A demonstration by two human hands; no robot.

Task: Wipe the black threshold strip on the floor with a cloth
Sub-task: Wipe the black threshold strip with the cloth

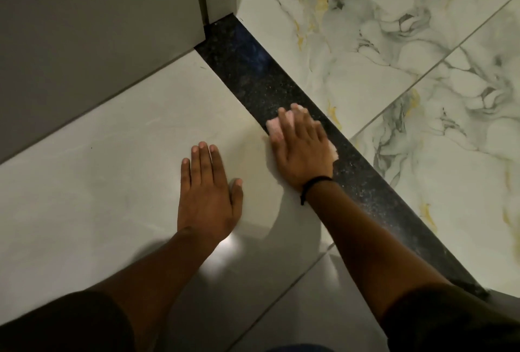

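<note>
The black speckled threshold strip (247, 70) runs diagonally across the floor from the door frame at top centre down to the lower right. My right hand (301, 149) lies flat on a small pink cloth (274, 126), pressing it onto the strip near its middle and left edge; the cloth peeks out by the fingers and at the thumb side. A black band circles that wrist. My left hand (208, 194) rests palm down with fingers apart on the plain pale tile, left of the strip, holding nothing. Pale dust shows on the strip's lower stretch.
A grey wall and door frame (112, 28) stand at the upper left, meeting the strip's far end. White marbled tiles with grey and yellow veins (394, 56) lie to the right of the strip. Plain pale tiles (98, 168) cover the floor to the left.
</note>
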